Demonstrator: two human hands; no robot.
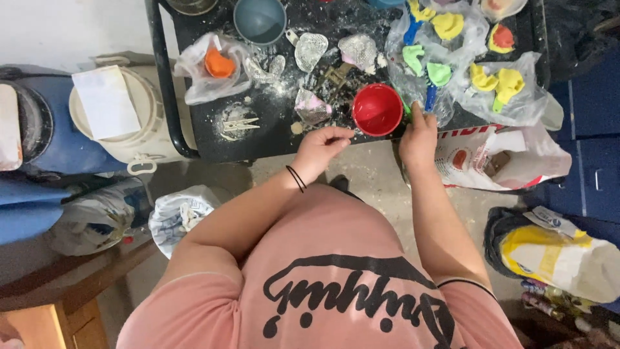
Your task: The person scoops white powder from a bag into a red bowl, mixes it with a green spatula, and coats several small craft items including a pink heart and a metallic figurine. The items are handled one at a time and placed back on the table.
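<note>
Two bare hands work at the near edge of a black worktop [213,139] dusted with white powder. The left hand [318,147] hovers just left of a red cup [377,108], thumb and fingertips pinched narrowly together; whether they hold anything I cannot tell. The right hand [418,136] rests just right of the cup, fingers curled at the edge of a clear plastic bag [516,103] of coloured moulds. A grey-blue cup [259,19] stands by the far edge.
</note>
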